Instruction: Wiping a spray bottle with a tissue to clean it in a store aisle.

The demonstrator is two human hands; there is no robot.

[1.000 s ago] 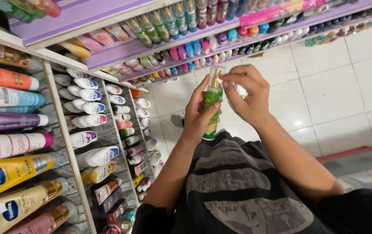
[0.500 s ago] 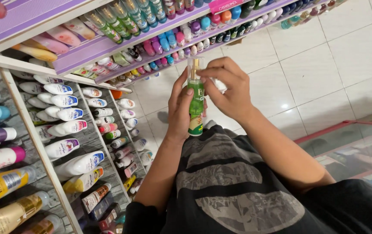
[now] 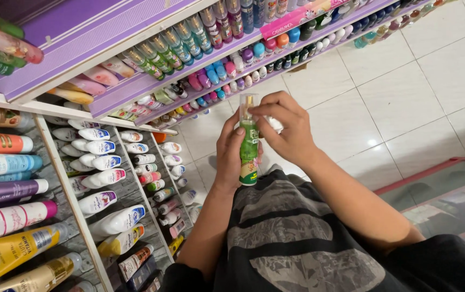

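I hold a slim green spray bottle (image 3: pixel 249 157) upright in front of my chest. Its clear cap (image 3: pixel 248 104) sticks out above my fingers. My left hand (image 3: pixel 231 157) wraps the bottle's body from the left, thumb on its label. My right hand (image 3: pixel 289 130) grips the upper part near the cap from the right. Both forearms rise from my dark patterned shirt (image 3: pixel 297 238).
Shelves of lotion tubes and bottles (image 3: pixel 102 178) fill the left side. A purple-edged shelf (image 3: pixel 151 81) with rows of small bottles (image 3: pixel 216 27) runs overhead. White floor tiles (image 3: pixel 405 81) lie to the right, and a glass counter edge (image 3: pixel 432 173) shows at lower right.
The view has shifted slightly; my hands and the bottle stay together, with my right fingers now more over the cap end.
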